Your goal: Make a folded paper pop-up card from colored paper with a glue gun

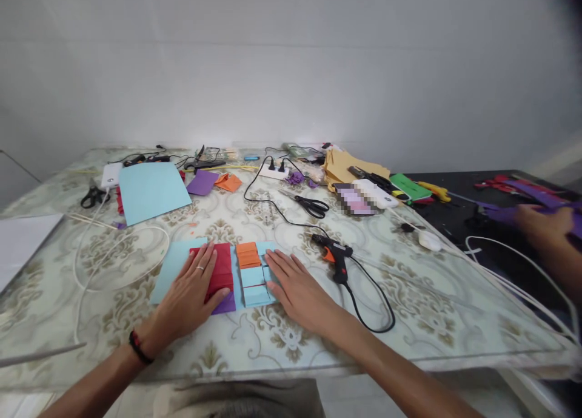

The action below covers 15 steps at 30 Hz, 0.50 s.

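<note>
My left hand [193, 290] lies flat, fingers spread, over a folded red piece [222, 272] and the light blue sheet [175, 267] at its left. Below the red piece, a purple piece [225, 303] shows by my left thumb. My right hand [297, 287] rests with its fingers extended on the right edge of several small light blue folded pieces [254, 277]. An orange folded piece [248, 255] sits above these, between my two hands. Part of the blue layer beneath is hidden by my fingers.
To the right is a black glue gun [335, 255] with its cord. Farther back are scissors [311, 205], a power strip [273, 171], a large light blue sheet [153, 192] and yellow-orange sheets [352, 168]. Another person's hand [545, 224] is at the far right by purple material.
</note>
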Motion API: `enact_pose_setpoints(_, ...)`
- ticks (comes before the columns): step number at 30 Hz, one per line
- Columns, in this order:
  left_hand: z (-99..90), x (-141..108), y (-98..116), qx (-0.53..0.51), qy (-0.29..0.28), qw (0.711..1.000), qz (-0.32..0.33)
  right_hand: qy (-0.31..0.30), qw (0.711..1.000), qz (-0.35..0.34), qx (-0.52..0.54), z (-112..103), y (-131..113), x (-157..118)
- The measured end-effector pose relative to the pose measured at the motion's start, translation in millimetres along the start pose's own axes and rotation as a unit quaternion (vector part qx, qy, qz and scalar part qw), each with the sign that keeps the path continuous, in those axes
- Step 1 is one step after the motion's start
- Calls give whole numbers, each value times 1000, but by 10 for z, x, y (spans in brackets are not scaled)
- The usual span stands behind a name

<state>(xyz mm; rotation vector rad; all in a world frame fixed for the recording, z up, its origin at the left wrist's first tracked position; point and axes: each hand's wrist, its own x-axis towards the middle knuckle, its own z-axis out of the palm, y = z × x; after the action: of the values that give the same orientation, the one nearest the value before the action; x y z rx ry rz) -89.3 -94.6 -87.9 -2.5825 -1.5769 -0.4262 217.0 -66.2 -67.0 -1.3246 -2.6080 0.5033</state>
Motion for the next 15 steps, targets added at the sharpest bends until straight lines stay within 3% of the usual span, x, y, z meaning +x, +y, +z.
enact_pose_setpoints(4, -2, 32, 20, 9, -17, 1000, 3, 1, 1000, -18, -10, -89, 7, 65)
enact_pose_setpoints(11, -110, 99, -29, -19, -46, 999, 4, 126, 992, -29, -5, -31, -1, 74)
enact_pose_setpoints(15, -176, 199, -16, -25, -64, 998, 5, 133, 990, -39, -6, -1, -1, 89)
